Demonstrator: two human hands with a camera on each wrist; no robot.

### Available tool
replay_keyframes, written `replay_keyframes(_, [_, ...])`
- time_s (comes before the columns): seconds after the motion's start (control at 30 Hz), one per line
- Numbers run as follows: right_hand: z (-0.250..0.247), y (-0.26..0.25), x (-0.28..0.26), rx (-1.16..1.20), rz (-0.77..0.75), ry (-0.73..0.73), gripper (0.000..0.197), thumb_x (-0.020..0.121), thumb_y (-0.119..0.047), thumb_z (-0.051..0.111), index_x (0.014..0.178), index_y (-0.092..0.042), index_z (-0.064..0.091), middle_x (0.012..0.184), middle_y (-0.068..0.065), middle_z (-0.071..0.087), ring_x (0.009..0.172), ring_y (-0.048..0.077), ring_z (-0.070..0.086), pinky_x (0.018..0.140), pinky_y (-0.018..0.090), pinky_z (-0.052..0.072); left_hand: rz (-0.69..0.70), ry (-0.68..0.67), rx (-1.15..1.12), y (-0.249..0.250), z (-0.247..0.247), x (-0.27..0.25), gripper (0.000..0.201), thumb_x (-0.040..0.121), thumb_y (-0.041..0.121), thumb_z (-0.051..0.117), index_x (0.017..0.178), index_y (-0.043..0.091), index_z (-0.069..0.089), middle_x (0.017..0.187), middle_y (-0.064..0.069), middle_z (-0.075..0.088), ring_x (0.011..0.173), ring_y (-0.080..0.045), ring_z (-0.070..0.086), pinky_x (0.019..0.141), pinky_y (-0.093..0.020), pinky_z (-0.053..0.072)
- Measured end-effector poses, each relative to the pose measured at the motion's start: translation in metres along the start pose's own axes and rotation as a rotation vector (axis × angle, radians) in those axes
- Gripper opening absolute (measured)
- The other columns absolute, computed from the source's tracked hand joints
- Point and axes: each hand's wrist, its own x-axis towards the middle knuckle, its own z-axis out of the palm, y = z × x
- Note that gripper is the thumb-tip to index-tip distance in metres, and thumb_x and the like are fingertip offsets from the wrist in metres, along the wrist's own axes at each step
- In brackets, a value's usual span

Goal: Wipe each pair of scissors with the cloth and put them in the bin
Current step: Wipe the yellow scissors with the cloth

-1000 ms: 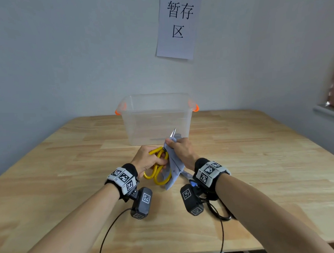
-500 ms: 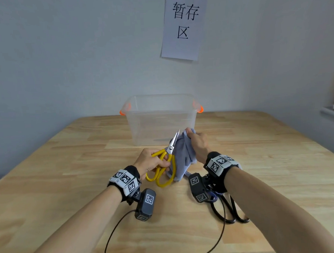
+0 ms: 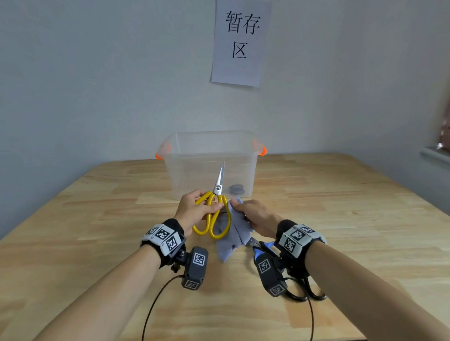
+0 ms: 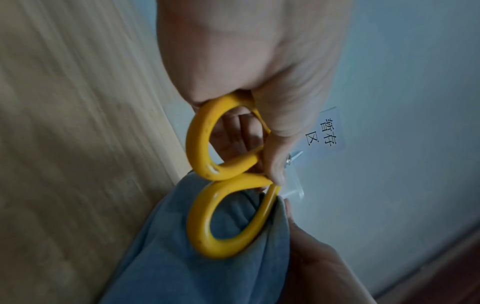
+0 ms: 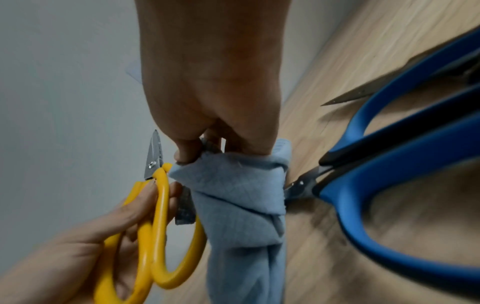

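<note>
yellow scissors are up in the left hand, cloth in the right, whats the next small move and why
Probably carry the yellow scissors forward and lower them into the clear bin. The left hand grips their handles, the blades are bare and point at the bin, and the right hand holds the cloth beside the handles, off the blades. The blue scissors wait on the table.

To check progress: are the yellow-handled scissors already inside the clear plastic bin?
No, the left hand holds the yellow-handled scissors before the clear plastic bin.
</note>
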Motion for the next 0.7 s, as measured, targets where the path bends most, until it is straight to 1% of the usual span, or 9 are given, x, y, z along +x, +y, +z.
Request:
replay_keyframes(0.03, [0.000, 0.000, -0.001, 0.036, -0.005, -0.007, 0.034, 0.101, -0.030, 0.056, 0.083, -0.002, 0.062, 0.077, 0.011, 0.066, 0.066, 0.017, 0.064, 0.061, 0.022, 0.049, 0.014, 0.015, 0.020, 0.001, 0.001, 0.001, 0.032, 0.075, 0.002, 0.083, 0.102, -0.003, 0.066, 0.098, -0.016, 0.073, 0.085, -0.023, 0.070, 0.071, -0.028, 0.060])
replay_keyframes(0.1, [0.002, 0.001, -0.006, 0.135, -0.014, -0.027, 0.033, 0.101, -0.028, 0.056, 0.105, 0.004, 0.062, 0.100, 0.020, 0.062, 0.092, 0.029, 0.061, 0.085, 0.037, 0.051, 0.038, 0.038, 0.096, 0.001, 0.002, 0.003, 0.029, 0.073, 0.007, 0.087, 0.096, 0.002, 0.070, 0.095, -0.014, 0.074, 0.088, -0.027, 0.070, 0.077, -0.036, 0.060])
replay_keyframes(0.13, [0.003, 0.001, -0.009, 0.197, -0.010, -0.033, 0.033, 0.103, -0.024, 0.053, 0.112, 0.007, 0.061, 0.105, 0.022, 0.062, 0.099, 0.032, 0.061, 0.094, 0.042, 0.051, 0.050, 0.043, 0.166, 0.001, 0.004, 0.004, 0.028, 0.073, 0.012, 0.088, 0.095, 0.005, 0.071, 0.094, -0.012, 0.074, 0.088, -0.028, 0.069, 0.080, -0.039, 0.059])
replay_keyframes(0.17, [0.003, 0.001, -0.010, 0.260, -0.012, -0.043, 0.032, 0.104, -0.019, 0.050, 0.114, 0.009, 0.059, 0.107, 0.022, 0.065, 0.102, 0.033, 0.063, 0.096, 0.043, 0.052, 0.066, 0.049, 0.253, 0.001, 0.006, 0.004, 0.028, 0.074, 0.017, 0.088, 0.095, 0.008, 0.071, 0.093, -0.010, 0.073, 0.089, -0.027, 0.068, 0.081, -0.039, 0.057])
replay_keyframes(0.3, [0.003, 0.002, -0.010, 0.420, -0.046, -0.068, 0.025, 0.107, -0.014, 0.041, 0.107, 0.002, 0.059, 0.103, 0.018, 0.065, 0.094, 0.026, 0.065, 0.085, 0.034, 0.056, 0.091, 0.064, 0.508, 0.002, 0.020, 0.005, 0.031, 0.088, 0.028, 0.074, 0.107, 0.007, 0.061, 0.107, -0.014, 0.064, 0.099, -0.029, 0.059, 0.080, -0.035, 0.047])
replay_keyframes(0.37, [0.003, 0.001, -0.010, 0.428, -0.046, -0.057, 0.025, 0.107, -0.014, 0.040, 0.105, 0.001, 0.060, 0.101, 0.017, 0.066, 0.091, 0.024, 0.067, 0.081, 0.032, 0.058, 0.030, 0.052, 0.566, 0.001, 0.025, 0.005, 0.033, 0.093, 0.031, 0.066, 0.116, 0.009, 0.054, 0.116, -0.015, 0.059, 0.110, -0.032, 0.053, 0.090, -0.040, 0.047])
replay_keyframes(0.43, [0.001, 0.002, -0.012, 0.424, -0.054, -0.069, 0.026, 0.107, -0.014, 0.041, 0.103, 0.000, 0.062, 0.098, 0.015, 0.069, 0.087, 0.022, 0.070, 0.079, 0.031, 0.059, -0.039, 0.032, 0.519, 0.001, 0.025, 0.004, 0.036, 0.096, 0.033, 0.062, 0.121, 0.011, 0.050, 0.118, -0.014, 0.057, 0.113, -0.031, 0.052, 0.095, -0.042, 0.046])
replay_keyframes(0.57, [0.000, 0.003, -0.014, 0.303, -0.122, -0.019, 0.026, 0.104, -0.018, 0.048, 0.106, 0.004, 0.063, 0.100, 0.019, 0.068, 0.092, 0.028, 0.068, 0.088, 0.041, 0.057, -0.041, 0.004, 0.503, 0.005, 0.024, -0.001, 0.039, 0.096, 0.037, 0.062, 0.121, 0.010, 0.049, 0.112, -0.009, 0.059, 0.106, -0.027, 0.056, 0.089, -0.037, 0.045])
replay_keyframes(0.7, [0.005, -0.005, -0.009, 0.195, -0.190, 0.095, 0.027, 0.101, -0.022, 0.057, 0.103, 0.003, 0.066, 0.095, 0.019, 0.068, 0.093, 0.033, 0.067, 0.093, 0.048, 0.054, -0.023, -0.027, 0.524, 0.002, 0.025, -0.004, 0.038, 0.094, 0.036, 0.066, 0.119, 0.011, 0.051, 0.107, -0.007, 0.059, 0.105, -0.028, 0.058, 0.091, -0.039, 0.047])
